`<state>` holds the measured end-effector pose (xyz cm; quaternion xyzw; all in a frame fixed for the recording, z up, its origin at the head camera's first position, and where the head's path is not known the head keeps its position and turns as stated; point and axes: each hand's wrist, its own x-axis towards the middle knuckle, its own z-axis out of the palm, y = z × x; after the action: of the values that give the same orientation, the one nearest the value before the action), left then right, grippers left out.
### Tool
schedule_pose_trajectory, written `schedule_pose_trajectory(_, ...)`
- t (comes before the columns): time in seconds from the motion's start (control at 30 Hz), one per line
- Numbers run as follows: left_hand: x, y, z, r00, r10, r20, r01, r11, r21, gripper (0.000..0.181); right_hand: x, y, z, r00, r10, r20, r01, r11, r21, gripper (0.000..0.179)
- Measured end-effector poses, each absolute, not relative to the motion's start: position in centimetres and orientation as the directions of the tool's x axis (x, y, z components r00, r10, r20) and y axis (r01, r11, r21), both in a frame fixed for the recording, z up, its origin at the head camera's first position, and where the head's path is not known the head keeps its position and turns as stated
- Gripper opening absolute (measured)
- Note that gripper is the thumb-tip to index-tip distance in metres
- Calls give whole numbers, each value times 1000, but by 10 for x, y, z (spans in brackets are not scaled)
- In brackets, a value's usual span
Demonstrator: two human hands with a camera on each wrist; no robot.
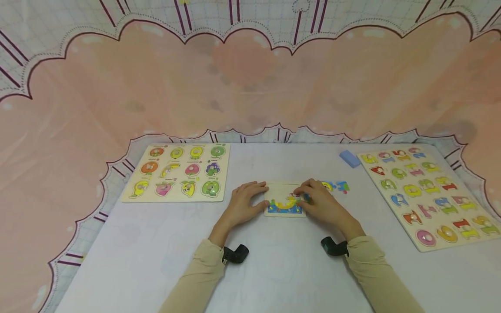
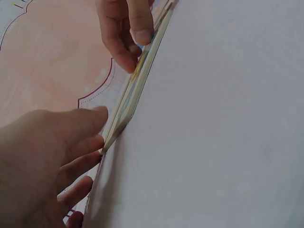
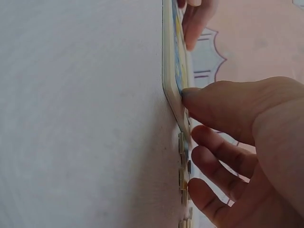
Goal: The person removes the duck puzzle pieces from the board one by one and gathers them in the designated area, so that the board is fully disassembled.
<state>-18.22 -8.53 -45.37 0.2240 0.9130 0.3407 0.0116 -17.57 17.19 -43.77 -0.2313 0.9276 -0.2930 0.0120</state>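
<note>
A small wooden jigsaw board (image 1: 278, 191) lies in the middle of the table, its lower part filled with blue and yellow pieces (image 1: 285, 208). My left hand (image 1: 244, 203) lies along the board's left edge, thumb and fingers spread apart; the left wrist view shows the fingertips at that edge. On the other side my right hand (image 1: 322, 203) touches the board. Its thumb (image 3: 199, 97) rests on the near right corner, and its forefinger reaches in over the yellow pieces. Part of the board's right side is hidden under this hand.
Loose jigsaw pieces (image 1: 342, 187) lie just right of the board, partly behind the right hand. A fruit puzzle board (image 1: 176, 174) is at the left, a number puzzle board (image 1: 424, 204) at the right. Near the latter's far corner lies a blue block (image 1: 349, 159).
</note>
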Motion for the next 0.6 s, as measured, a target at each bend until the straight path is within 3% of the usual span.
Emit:
schedule_pose_trajectory(0.27, -184, -84, -458, -890, 426, 162, 428, 659, 618, 45, -177, 172, -438, -893, -434, 119, -427, 735, -526, 31)
schedule_pose_trajectory(0.6, -188, -84, -467, -859, 424, 287, 502, 585, 637, 31, -175, 172, -435, -905, -413, 103, -386, 693, -609, 27)
